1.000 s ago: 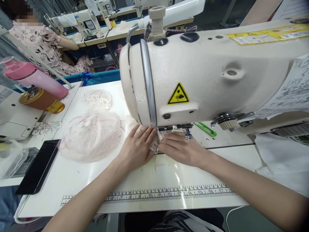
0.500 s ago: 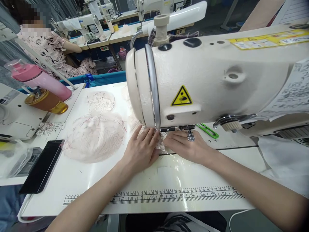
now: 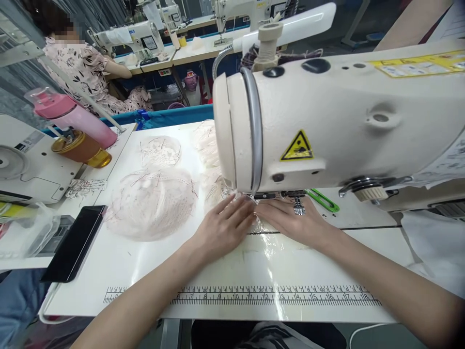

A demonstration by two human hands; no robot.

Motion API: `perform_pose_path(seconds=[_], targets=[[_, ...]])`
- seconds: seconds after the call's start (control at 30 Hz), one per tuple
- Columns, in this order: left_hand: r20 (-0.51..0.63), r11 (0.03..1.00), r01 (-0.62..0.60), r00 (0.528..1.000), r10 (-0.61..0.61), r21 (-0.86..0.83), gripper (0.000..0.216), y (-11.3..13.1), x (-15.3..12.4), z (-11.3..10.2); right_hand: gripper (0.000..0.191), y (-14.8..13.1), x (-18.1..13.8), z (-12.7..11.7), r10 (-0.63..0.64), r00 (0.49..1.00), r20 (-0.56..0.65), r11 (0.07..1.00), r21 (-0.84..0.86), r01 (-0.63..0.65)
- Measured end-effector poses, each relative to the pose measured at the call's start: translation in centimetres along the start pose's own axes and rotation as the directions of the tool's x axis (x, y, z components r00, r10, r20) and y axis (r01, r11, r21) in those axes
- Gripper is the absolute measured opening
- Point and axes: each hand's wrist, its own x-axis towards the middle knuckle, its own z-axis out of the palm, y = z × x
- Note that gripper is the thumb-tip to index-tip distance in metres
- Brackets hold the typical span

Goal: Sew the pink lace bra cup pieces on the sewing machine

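Left hand (image 3: pixel 227 220), right hand (image 3: pixel 296 218) lie palm-down on lace (image 3: pixel 257 225), grip unclear, inside tabletop (image 3: pixel 308 266) front edge; forward slip under machine (image 3: pixel 327 121) could injure fingers (image 3: pixel 237 207).

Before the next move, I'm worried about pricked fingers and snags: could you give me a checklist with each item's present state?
1. Left hand on the lace fabric: ok, palm down.
2. Right hand well away from the metal fitting: not ok, the two look very close.
3. Fingertips away from the needle: cannot tell, the sewing machine hides it.
4. Pale lace pile free of loose threads: not ok, dark red ones lie on it.
5. Black phone apart from both hands: ok.
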Motion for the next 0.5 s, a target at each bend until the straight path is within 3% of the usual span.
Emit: perform_pose_path(seconds=[0.1,0.23,0.5], targets=[[-0.023,0.997,-0.052,0.998,0.050,-0.059,0.024,-0.2,-0.1,-0.1,0.012,-0.2,0.0,0.1,-0.003,1.000,-0.031,1.000,0.018,0.003],[-0.036,0.997,-0.003,0.999,0.000,-0.082,0.022,-0.4,-0.2,-0.2,0.013,-0.5,-0.2,0.9,-0.036,0.997,-0.063,0.979,0.199,0.048],[-0.016,0.994,0.071,0.997,-0.072,-0.085,0.022,-0.9,-0.3,0.1,0.021,-1.1,-0.7,2.1,-0.008,1.000,0.027,0.950,0.313,-0.001]])
